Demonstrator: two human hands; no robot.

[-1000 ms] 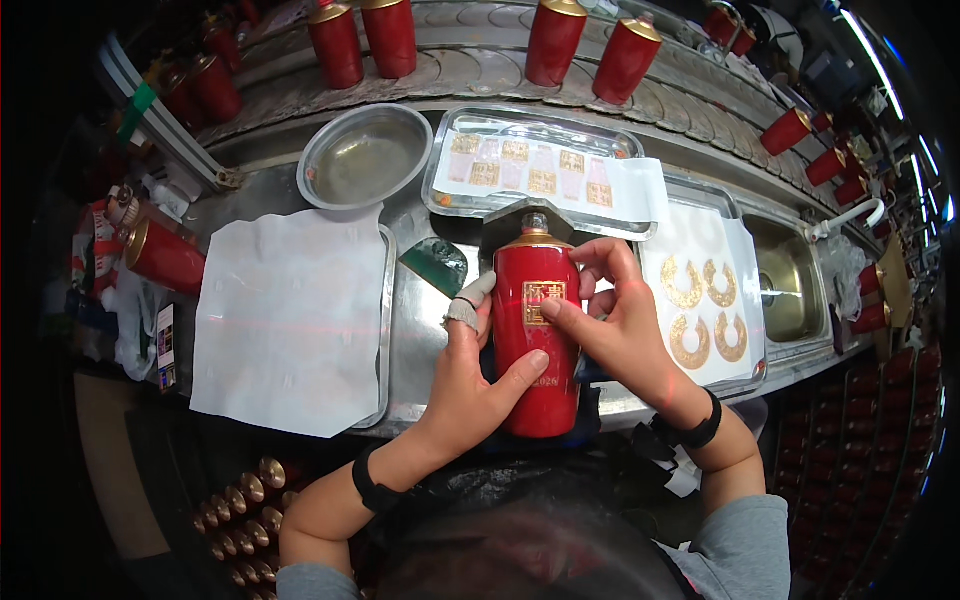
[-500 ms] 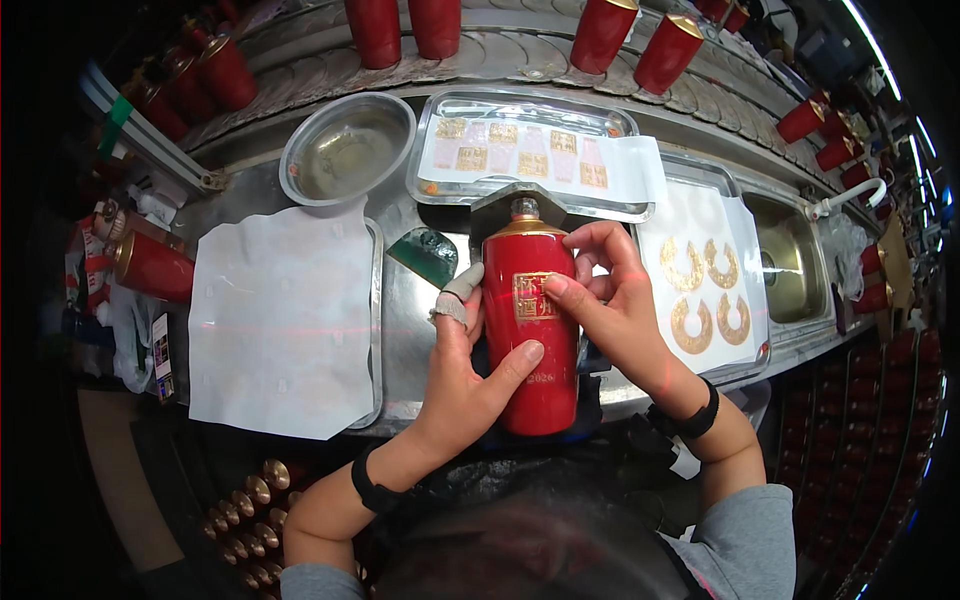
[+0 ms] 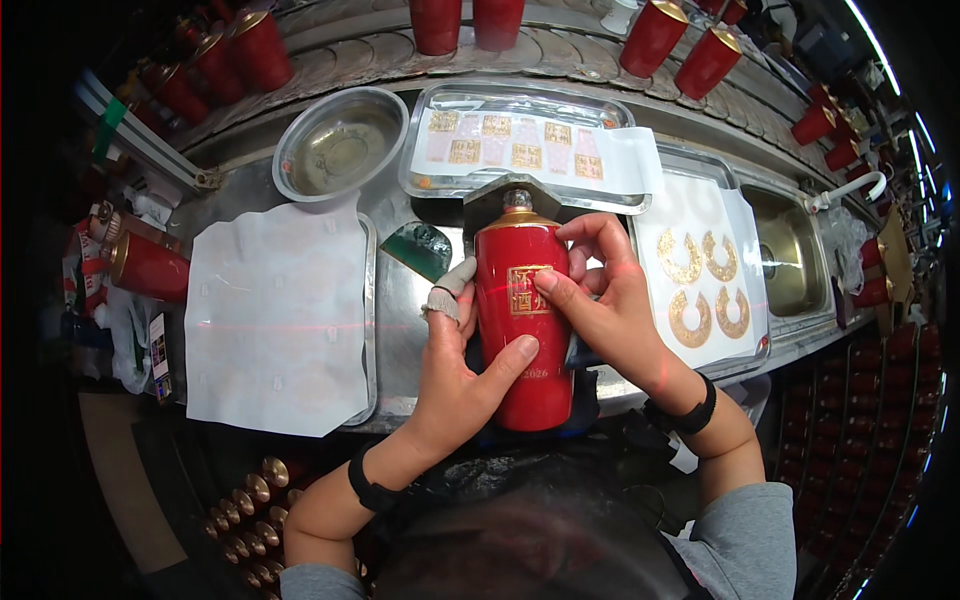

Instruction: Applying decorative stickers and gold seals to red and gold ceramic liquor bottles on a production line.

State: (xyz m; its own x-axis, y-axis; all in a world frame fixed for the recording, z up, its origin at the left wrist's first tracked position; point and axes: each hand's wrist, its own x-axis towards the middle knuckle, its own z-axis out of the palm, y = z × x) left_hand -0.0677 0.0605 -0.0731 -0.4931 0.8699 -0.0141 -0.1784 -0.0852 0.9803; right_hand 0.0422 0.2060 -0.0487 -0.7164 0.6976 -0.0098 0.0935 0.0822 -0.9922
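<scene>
Glossy red, gold-shouldered bottle [image 3: 542, 330] sits near-centre at the grey metal bench [image 3: 401, 325], neck pointing far. The left hand [image 3: 458, 372] clasps its left side, apparently for steadiness, while the right hand [image 3: 608, 305] grips its right edge, thumb on the square gold label [image 3: 520, 290].

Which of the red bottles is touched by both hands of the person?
The red bottle at the picture's centre: the left hand wraps its side, the right hand's thumb is on its gold label. Other red bottles are away from both hands.

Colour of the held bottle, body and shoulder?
Bottle body: glossy red; shoulder: shiny gold. Shows best in the head view.
</scene>
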